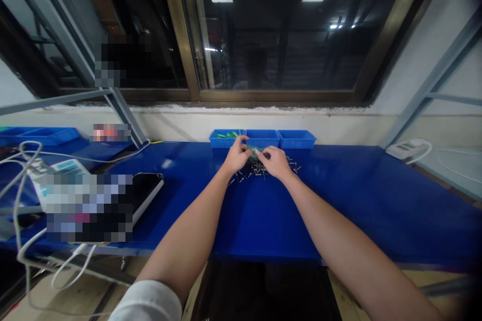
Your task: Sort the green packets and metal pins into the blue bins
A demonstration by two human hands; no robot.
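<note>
Over the middle of the blue table, my left hand (237, 156) and my right hand (275, 161) come close together. Both have their fingers closed on a small, see-through greenish piece (255, 151); its exact kind is too small to make out. Under and around the hands lies a loose pile of thin metal pins (259, 168), like rivets or screws, partly covered by my fingers. Just behind my left hand, a blue bin (214, 142) contains several green pieces (228, 135).
Two more blue bins, a middle one (262, 135) and a right one (297, 139), join the row by the wall. At left lie a phone-like device (147, 195) and white cables (18, 210). A white power strip (408, 149) sits at far right. Grey metal posts (126, 118) flank the table (263, 225).
</note>
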